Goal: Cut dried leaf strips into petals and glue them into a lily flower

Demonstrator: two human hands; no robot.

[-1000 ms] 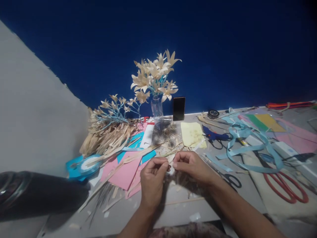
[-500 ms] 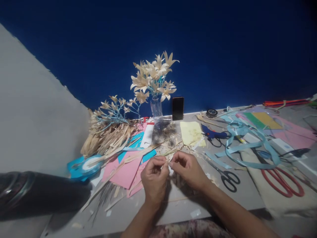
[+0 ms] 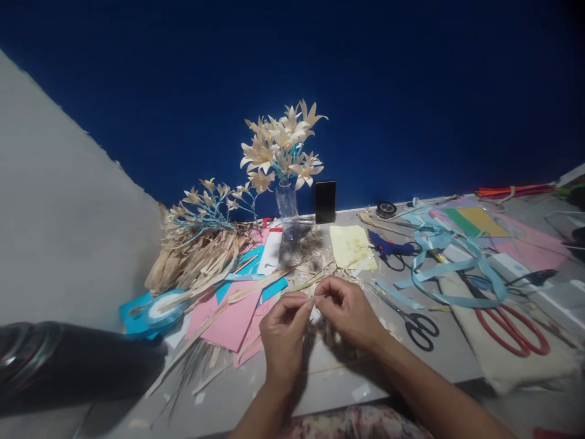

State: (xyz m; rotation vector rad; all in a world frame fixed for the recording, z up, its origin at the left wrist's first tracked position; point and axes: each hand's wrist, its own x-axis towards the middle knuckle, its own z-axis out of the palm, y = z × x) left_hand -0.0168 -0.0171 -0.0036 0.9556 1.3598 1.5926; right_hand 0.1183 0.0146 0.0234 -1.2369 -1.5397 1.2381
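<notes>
My left hand (image 3: 286,329) and my right hand (image 3: 345,311) meet fingertip to fingertip over the near middle of the table. Both are closed in a pinch. Whatever lies between the fingertips is too small to make out. Pale dried strips (image 3: 315,274) and scraps lie just behind the fingers. To the left of my left hand are sheets of pink paper (image 3: 233,317). Black-handled scissors (image 3: 421,332) lie to the right of my right hand. Behind both hands, a clear vase (image 3: 287,213) holds cream-coloured flowers (image 3: 283,137) with blue stems.
At the left are a bundle of dried husk (image 3: 192,256), a ribbon roll (image 3: 167,306) and a dark cylinder (image 3: 77,366). A phone (image 3: 325,202) stands by the wall. Rightward lie a blue glue gun (image 3: 390,245), loose blue ribbon (image 3: 461,299), red-handled scissors (image 3: 512,332) and yellow paper (image 3: 351,247).
The view has shifted slightly, moving the table items at the right a little leftward. My hands stay pinched together in nearly the same place, with the left fingers slightly more extended.
</notes>
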